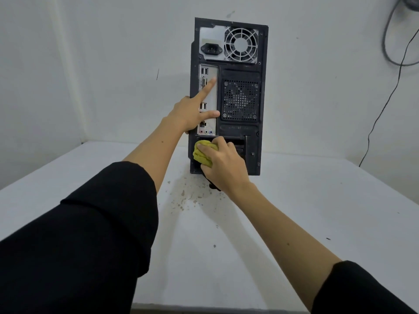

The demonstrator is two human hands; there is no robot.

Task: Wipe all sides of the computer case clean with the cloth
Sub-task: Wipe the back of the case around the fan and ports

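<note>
We are facing the computer case [240, 98] standing tall on the tabletop [294, 211] at upper centre of the frame, our left hand [192, 114] bracing its rear panel with straight fingers while our right hand [223, 164], nearer its base, is gripping the bunched cloth [201, 154] against the bottom.

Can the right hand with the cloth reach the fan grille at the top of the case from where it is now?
Probably yes. The right hand presses the cloth low on the computer case; the fan grille faces the person, with nothing across it.
</note>
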